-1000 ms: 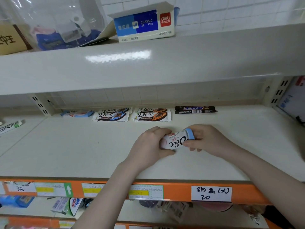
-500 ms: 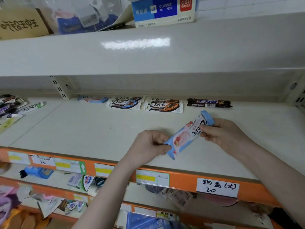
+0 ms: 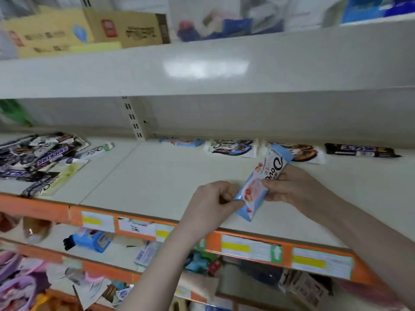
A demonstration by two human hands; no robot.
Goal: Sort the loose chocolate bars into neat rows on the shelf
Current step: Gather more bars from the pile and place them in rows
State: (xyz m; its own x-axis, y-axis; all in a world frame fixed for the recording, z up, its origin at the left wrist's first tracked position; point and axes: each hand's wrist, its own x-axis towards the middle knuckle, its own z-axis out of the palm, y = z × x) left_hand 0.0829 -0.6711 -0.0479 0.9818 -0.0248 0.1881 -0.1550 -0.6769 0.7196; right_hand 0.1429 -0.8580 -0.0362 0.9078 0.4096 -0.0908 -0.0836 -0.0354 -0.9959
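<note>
Since half a second ago the view has swung left, revealing a loose pile of bars (image 3: 38, 158) on the shelf (image 3: 157, 176), while the left hand (image 3: 213, 198) and right hand (image 3: 289, 187) still pinch the blue bar (image 3: 261, 182), now tilted steeper, above the shelf.

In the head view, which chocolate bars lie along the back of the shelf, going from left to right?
Light blue bar → Dove bar with blue swirl → Dove bar with orange swirl, partly hidden by the held pink Dove bar → dark bar.
</note>
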